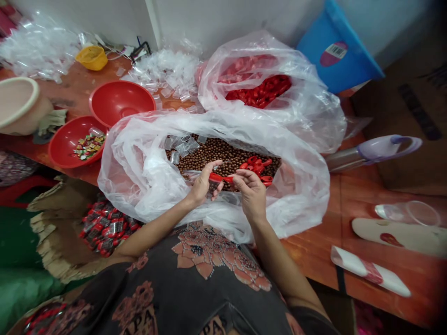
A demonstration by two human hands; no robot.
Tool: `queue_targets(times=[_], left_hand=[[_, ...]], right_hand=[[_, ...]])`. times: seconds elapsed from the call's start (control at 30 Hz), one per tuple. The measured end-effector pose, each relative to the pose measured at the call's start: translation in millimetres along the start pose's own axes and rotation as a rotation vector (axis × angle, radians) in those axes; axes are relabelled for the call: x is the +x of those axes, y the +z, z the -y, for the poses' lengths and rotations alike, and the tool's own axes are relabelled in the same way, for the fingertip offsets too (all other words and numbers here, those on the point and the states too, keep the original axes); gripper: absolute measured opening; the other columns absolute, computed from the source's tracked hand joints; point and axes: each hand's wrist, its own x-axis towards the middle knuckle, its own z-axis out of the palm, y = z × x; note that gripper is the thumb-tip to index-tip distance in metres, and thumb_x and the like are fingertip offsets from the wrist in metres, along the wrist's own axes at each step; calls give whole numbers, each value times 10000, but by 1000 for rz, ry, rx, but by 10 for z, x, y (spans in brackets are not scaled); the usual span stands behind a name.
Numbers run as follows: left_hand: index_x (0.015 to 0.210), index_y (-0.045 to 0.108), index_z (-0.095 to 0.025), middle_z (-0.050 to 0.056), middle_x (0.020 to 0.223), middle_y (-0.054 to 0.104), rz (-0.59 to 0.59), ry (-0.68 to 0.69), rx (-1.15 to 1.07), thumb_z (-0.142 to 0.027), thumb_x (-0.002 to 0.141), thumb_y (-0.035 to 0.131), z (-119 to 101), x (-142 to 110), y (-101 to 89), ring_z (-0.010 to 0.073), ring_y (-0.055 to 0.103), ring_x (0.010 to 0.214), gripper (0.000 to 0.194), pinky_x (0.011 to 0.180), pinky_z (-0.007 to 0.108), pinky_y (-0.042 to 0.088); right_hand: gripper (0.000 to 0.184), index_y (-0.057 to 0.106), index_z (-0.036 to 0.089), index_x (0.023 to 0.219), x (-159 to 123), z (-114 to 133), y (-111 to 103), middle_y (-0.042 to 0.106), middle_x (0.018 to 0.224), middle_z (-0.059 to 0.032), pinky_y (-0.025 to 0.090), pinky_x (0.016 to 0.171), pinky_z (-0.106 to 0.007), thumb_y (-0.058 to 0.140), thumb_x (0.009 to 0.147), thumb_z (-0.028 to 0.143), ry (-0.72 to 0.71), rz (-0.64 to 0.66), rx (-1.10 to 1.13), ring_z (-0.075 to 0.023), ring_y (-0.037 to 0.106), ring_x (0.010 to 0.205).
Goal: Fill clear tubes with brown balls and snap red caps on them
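My left hand [203,182] and my right hand [250,190] meet over a big clear plastic bag [146,163] full of small brown balls [216,153]. Both hands pinch one small red plastic piece [220,177] between them, left hand on its left end, right hand on its right end. More red pieces [257,165] lie on the brown balls just beyond my right hand. Several little clear caps [181,145] sit at the bag's far left.
A second clear bag [300,93] holds red pieces behind. Two red bowls [118,100] [63,144] stand at left, one with wrapped sweets. A beige basin [17,100], yellow cup [92,57], lilac scoop [384,146] and blue bin [335,51] surround them. A cardboard box of red packets [104,228] sits lower left.
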Motion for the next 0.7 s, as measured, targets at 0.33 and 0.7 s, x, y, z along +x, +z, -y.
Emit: queue_targets(times=[0.33, 0.7], left_hand=[[1446, 420, -157, -18, 559, 528, -12, -81, 29, -779, 894, 197, 47, 19, 75, 109, 454, 405, 861, 396, 208, 344], [1404, 472, -187, -61, 523, 467, -9, -72, -25, -571, 914, 465, 135, -3, 4, 94, 414, 410, 623, 437, 202, 340]], right_hand=[[552, 575, 265, 1304, -150, 30, 128, 683, 1158, -110, 518, 937, -515, 706, 819, 492, -495, 203, -636, -303, 622, 1065], [809, 287, 139, 1492, -116, 15, 80, 593, 1260, -210, 482, 956, -507, 692, 848, 414, -712, 399, -939, -340, 563, 1128]])
